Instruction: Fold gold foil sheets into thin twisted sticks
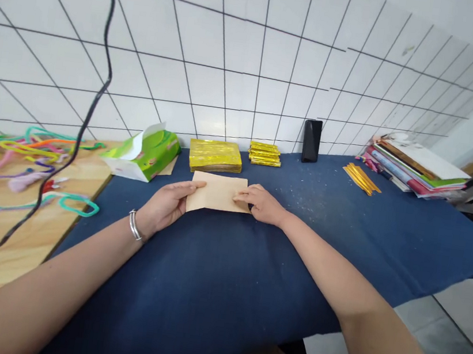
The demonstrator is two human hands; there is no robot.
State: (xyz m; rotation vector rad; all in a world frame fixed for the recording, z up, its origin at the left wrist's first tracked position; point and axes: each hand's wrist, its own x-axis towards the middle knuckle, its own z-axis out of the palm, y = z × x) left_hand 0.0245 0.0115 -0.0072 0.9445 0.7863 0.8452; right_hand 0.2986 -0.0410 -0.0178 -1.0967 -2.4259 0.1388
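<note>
A tan sheet of paper (218, 193) is held low over the dark blue cloth, its plain side towards me. My left hand (167, 204) grips the sheet's left edge, thumb on top and fingers beneath. At the right end, my right hand (262, 203) has its fingertips bunched on the paper, with the thumb side partly hidden. Just behind the sheet lies a thick stack of shiny gold paper (215, 155). Beside that stack sits a pile of narrow folded gold strips (264, 154).
A green tissue pack (152, 151) stands left of the gold stack. Colourful pipe cleaners (37, 165) lie on the wooden board (32, 237), crossed by a black cable (94, 100). A phone (311, 141) leans on the wall. Gold strips (360, 178) and stacked books (416, 166) lie right.
</note>
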